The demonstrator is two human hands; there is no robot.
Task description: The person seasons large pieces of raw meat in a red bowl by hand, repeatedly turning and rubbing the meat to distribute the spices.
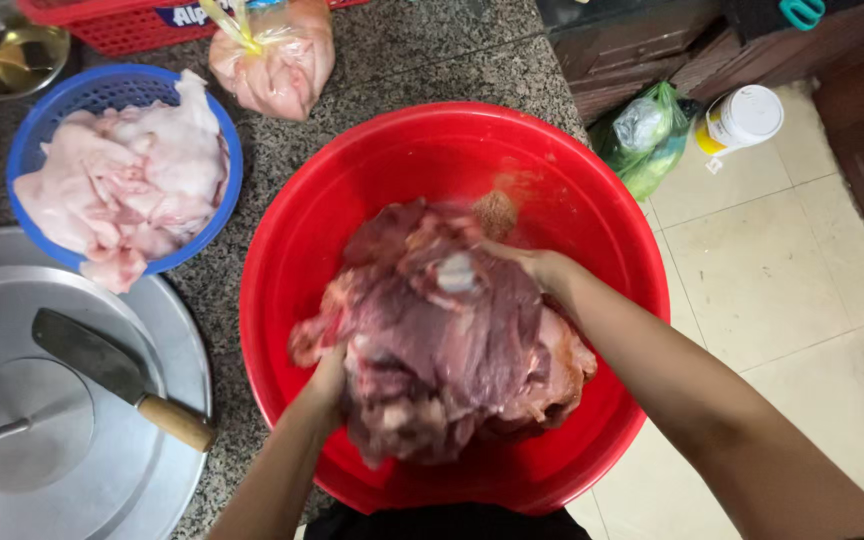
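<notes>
Nearest the person, a big slab of dark red meat (452,340) sits in a red basin (592,200) that overhangs the counter's near right edge; the left hand (327,380) grips the slab's near left side, fingers tucked under it, and the right hand (537,265) is closed on its far right side, so both grips are full of meat. A mound of brown seasoning (497,212) lies on the basin wall just beyond; turning the slab well, I judge, means keeping both hands low and under the weight so it stays inside the rim. To the left lies a round metal tray (12,290) with a wooden-handled cleaver (117,378); farther back, a blue basket (217,150) of pale fat, then a tied bag (277,60). The counter (422,60) is speckled granite; pale floor tiles (782,260) lie to the right.
</notes>
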